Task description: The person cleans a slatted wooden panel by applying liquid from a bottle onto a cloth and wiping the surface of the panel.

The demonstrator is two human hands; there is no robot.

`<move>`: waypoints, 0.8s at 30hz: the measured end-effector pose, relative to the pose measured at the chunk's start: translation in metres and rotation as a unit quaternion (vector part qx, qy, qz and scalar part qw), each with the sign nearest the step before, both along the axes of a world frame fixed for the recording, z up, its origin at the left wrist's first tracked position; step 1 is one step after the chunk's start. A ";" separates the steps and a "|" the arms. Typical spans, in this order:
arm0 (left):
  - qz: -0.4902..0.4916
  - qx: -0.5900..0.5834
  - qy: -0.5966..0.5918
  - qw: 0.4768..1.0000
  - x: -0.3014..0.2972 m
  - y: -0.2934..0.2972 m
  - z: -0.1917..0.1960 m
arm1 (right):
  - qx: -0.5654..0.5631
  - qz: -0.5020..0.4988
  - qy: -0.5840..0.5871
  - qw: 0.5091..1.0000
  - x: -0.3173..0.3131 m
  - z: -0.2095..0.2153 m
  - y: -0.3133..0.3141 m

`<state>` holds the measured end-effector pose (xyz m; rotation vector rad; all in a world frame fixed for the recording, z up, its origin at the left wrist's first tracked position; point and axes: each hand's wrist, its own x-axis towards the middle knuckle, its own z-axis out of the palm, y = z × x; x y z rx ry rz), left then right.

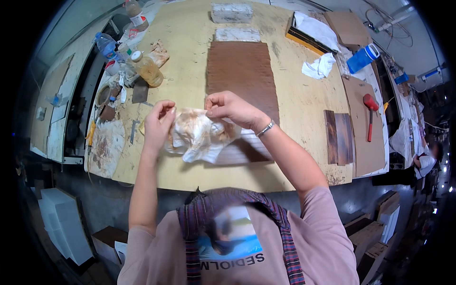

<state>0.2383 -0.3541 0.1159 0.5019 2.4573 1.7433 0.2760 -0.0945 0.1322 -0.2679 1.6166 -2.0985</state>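
A white rag (199, 135) with brown stains hangs crumpled between my two hands, over the near end of a brown textured board (242, 71). My left hand (159, 122) is closed at the rag's left edge. With thumb and fingers pinched together, my right hand (228, 108) grips its upper right edge. The board lies lengthwise on the pale wooden table; its far part is reddish brown, and a lighter striped patch shows at the near end beside the rag. The rag hides part of that end.
At left stand a jar of amber liquid (148, 70), plastic bottles (105, 45) and a stained cloth (108, 148). White blocks (232, 13) lie beyond the board. To the right are dark wood samples (338, 137), a red mallet (370, 114), a blue bottle (363, 59) and crumpled white paper (319, 66).
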 end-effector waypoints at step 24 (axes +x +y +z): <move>0.044 0.507 -0.403 0.761 -0.062 -0.062 -0.108 | 0.195 -0.216 0.164 0.943 -0.276 -0.095 -0.192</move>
